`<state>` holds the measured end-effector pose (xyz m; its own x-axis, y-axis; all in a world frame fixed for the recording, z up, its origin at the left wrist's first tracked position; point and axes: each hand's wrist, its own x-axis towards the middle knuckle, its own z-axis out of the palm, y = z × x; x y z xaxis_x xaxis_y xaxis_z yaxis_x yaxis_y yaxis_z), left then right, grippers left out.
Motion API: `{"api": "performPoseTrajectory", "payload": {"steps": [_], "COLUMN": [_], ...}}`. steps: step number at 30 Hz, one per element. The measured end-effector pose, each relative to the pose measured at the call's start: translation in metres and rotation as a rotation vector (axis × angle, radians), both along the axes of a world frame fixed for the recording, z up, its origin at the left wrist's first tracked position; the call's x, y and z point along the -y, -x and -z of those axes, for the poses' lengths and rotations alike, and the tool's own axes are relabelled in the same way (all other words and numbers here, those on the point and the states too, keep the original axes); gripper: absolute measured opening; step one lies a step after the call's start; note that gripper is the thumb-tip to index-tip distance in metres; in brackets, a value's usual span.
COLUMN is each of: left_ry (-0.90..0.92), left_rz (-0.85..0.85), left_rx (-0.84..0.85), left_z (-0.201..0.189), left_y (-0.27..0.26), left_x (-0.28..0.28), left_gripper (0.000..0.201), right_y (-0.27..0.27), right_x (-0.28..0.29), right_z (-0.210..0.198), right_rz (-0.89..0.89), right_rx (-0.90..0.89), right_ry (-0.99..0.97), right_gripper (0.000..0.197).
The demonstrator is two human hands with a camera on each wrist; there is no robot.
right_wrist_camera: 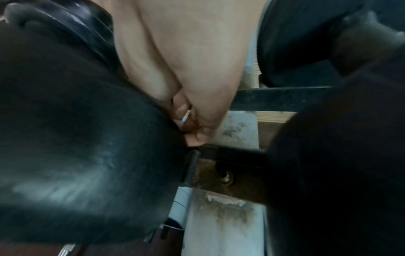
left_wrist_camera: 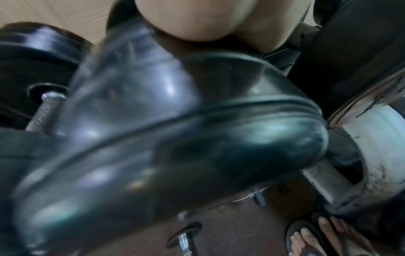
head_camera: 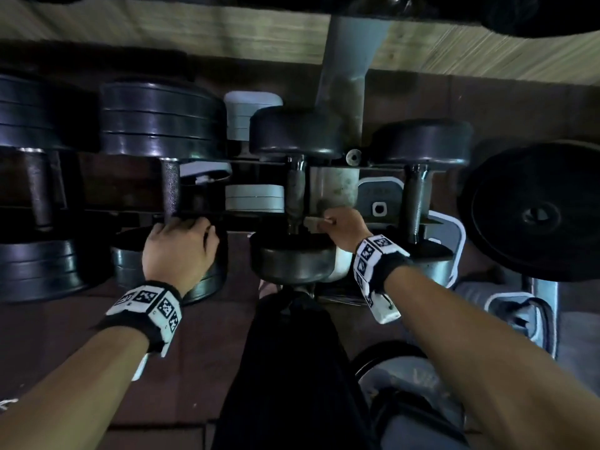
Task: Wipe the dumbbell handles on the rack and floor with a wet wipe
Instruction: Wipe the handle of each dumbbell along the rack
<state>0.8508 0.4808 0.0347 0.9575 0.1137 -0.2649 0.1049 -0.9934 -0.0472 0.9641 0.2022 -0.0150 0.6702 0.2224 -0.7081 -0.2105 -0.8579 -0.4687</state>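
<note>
Several black dumbbells lie side by side on the rack. My left hand grips the near end of the dumbbell with the knurled steel handle, fingers curled over where the handle meets the near black head; the palm lies on that head. My right hand pinches a small folded white wet wipe and holds it against the near end of the dark middle dumbbell handle. In the right wrist view a sliver of wipe shows between the fingertips. A third handle stands to the right, untouched.
A grey rack post rises behind the middle dumbbell. A large black weight plate leans at right. Pale grey dumbbells lie lower down behind the rack rail. My dark trouser leg and sandalled foot are below.
</note>
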Motion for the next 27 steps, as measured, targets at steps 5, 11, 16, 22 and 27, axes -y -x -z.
{"api": "performPoseTrajectory", "payload": {"steps": [5,11,16,22,27], "left_ry": [0.008,0.004,-0.011,-0.019,-0.016], "left_rz": [-0.086,-0.079,-0.094,-0.100,-0.091], "left_rx": [0.037,0.043,0.037,0.044,0.069], "left_z": [-0.005,-0.005,-0.005,-0.003,-0.002], "left_y": [-0.005,-0.006,-0.008,-0.006,-0.007], "left_x": [0.012,0.011,0.012,0.010,0.009], "left_gripper": [0.030,0.033,0.028,0.025,0.028], "right_y": [-0.005,-0.001,0.006,0.010,-0.003], "right_x": [-0.029,-0.011,-0.010,-0.040,-0.034], "right_z": [0.011,-0.012,-0.041,-0.045,-0.054], "right_rz": [-0.138,-0.141,-0.403,-0.596,-0.618], "right_rx": [-0.069,0.050,0.150,0.405,0.208], "right_ry": [-0.012,-0.135,-0.265,-0.234,-0.203], "right_gripper": [0.013,0.011,0.019,0.014,0.019]}}
